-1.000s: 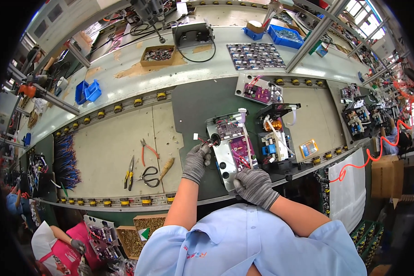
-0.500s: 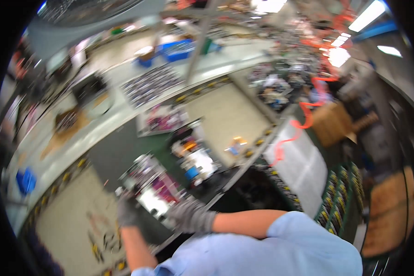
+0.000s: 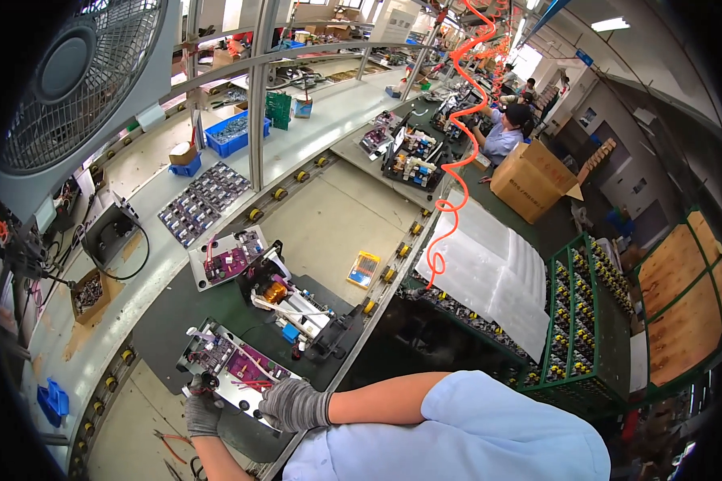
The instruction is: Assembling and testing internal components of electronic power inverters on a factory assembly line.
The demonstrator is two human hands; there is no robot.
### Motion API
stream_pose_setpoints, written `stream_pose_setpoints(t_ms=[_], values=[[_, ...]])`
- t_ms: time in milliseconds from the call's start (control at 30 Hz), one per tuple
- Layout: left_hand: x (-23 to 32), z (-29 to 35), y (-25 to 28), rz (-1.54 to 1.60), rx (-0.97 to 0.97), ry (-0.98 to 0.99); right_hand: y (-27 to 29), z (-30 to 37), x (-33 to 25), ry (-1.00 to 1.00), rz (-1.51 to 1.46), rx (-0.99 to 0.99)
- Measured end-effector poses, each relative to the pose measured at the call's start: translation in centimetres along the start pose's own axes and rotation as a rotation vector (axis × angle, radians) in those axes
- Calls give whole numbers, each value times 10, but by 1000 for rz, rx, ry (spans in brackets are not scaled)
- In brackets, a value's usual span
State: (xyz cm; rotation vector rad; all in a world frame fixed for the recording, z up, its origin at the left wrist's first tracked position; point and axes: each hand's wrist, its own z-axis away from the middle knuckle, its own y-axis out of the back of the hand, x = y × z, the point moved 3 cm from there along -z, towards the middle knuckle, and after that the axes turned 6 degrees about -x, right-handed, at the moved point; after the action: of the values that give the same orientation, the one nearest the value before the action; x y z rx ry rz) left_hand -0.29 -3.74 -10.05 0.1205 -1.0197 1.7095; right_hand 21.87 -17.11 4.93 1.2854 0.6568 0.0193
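Observation:
A metal plate (image 3: 241, 391) carrying a purple circuit board (image 3: 251, 365) and red wires lies tilted on a dark green board (image 3: 164, 317) in front of me. My left hand (image 3: 203, 411), in a grey knit glove, has its fingers closed on the plate's near left end, beside a black round part. My right hand (image 3: 295, 403), gloved alike, grips the plate's right end near the red wires; its fingertips are partly hidden. Just beyond lies an opened black unit (image 3: 293, 309) with a copper coil. Behind that rests another metal plate with a purple board (image 3: 229, 260).
Pliers (image 3: 172, 437) lie at lower left. Rollers (image 3: 278, 193) line the conveyor. A blue bin of small parts (image 3: 234, 134) stands on the far bench, near a large fan (image 3: 76, 76). An orange coiled hose (image 3: 457, 120) hangs at right. A co-worker (image 3: 505, 132) sits farther back.
My view has tilted up and become sharp after the blurred earlier frame, and the scene has shifted with it. Both hands are still at the metal plate.

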Motion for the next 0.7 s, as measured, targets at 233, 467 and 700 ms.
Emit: stream_pose_setpoints(t_ms=[233,467,700], values=[[7,-11,-24,-87,-143,-77,1,3,5,-27,22,-2],[6,1,-39,-114,-209,-225,0,-2,2,3,9,1],[36,50,-84,-1507,434,-324,-5,-2,16,68,-60,-11]])
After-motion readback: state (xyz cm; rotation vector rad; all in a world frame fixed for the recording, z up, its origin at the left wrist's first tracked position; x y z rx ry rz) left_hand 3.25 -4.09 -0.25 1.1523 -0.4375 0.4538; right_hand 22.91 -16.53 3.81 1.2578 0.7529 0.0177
